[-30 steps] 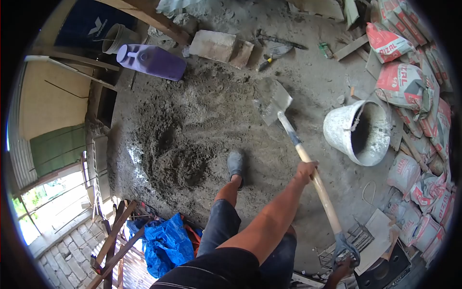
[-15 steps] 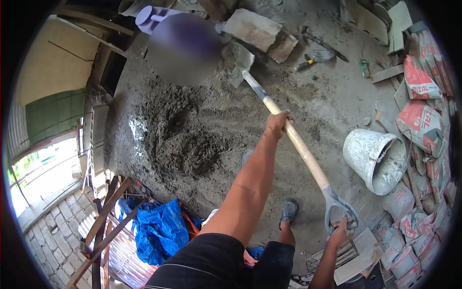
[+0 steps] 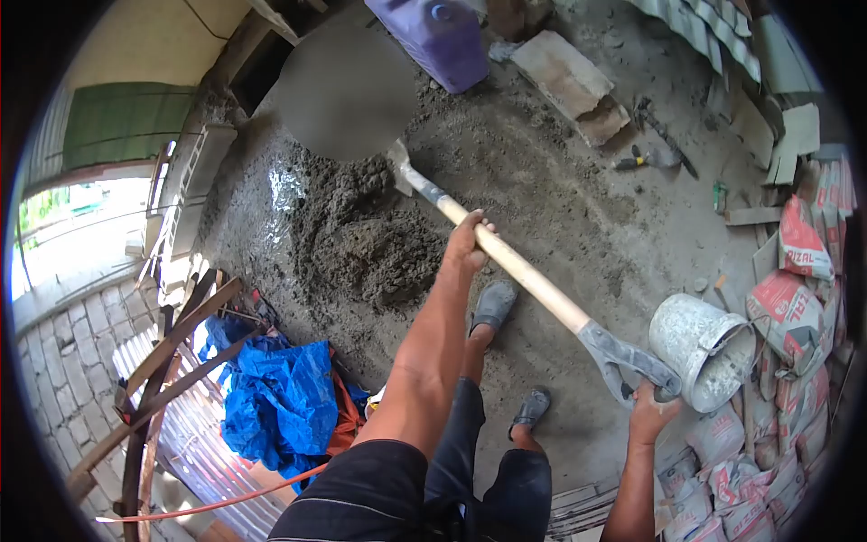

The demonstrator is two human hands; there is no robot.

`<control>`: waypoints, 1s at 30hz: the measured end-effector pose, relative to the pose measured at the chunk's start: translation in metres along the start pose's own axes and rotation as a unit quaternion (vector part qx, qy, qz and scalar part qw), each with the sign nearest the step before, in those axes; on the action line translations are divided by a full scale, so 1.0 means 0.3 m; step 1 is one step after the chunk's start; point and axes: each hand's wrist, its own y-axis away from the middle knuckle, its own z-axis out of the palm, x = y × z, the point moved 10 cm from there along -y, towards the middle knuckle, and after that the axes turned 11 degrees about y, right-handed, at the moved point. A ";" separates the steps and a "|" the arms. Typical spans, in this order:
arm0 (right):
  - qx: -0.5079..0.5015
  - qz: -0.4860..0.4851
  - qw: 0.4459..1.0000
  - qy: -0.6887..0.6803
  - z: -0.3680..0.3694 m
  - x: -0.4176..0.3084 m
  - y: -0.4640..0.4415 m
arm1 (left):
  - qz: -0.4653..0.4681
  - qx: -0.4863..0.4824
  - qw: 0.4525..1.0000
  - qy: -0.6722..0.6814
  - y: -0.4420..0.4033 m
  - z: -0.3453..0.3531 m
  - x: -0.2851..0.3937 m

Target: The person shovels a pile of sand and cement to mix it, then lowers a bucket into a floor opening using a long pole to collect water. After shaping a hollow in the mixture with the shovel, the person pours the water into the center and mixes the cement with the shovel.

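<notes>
A shovel [image 3: 533, 278] with a pale wooden shaft slants across the middle of the head view. My left hand [image 3: 469, 237] is wrapped round the shaft near the blade end. At the lower right, my right hand [image 3: 652, 406] grips the grey D-shaped handle. Part of the metal blade [image 3: 399, 169] shows at the edge of a heap of wet grey mix [image 3: 379, 248]; a blurred round patch hides the area just above it. My two feet, in grey clogs [image 3: 494, 303], stand on the floor below the shaft.
A whitish bucket [image 3: 691, 339] lies tilted at the right, beside stacked cement bags [image 3: 784, 312]. A purple container [image 3: 442, 41] and concrete blocks [image 3: 564, 72] are at the top. Blue tarp [image 3: 280, 397] and wooden pieces [image 3: 172, 361] lie lower left. A trowel [image 3: 655, 158] lies upper right.
The shovel blade has moved left to the wet heap, and both hands have moved with the shovel. The view has shifted, and the second foot shows clearly.
</notes>
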 end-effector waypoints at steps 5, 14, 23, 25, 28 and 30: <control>0.025 -0.265 0.959 0.096 -0.149 -0.235 0.059 | 0.013 -0.047 0.994 0.099 0.218 0.060 0.045; 0.018 -0.581 0.792 0.185 -0.700 -0.959 0.267 | 0.002 -0.067 0.980 0.187 0.706 0.293 -0.179; 0.050 -0.628 0.717 0.298 -0.982 -1.511 0.470 | -0.271 -0.162 0.945 0.089 0.987 0.764 -0.539; -0.094 -0.627 0.699 0.331 -0.776 -1.489 0.410 | -0.329 -0.183 0.916 -0.137 0.923 0.691 -0.555; -0.055 -0.532 0.776 0.334 -0.850 -1.441 0.234 | -0.221 -0.088 0.901 -0.363 0.800 0.561 -0.344; -0.029 -0.506 0.798 0.325 -0.919 -1.423 0.151 | -0.176 -0.053 0.905 -0.384 0.716 0.547 -0.147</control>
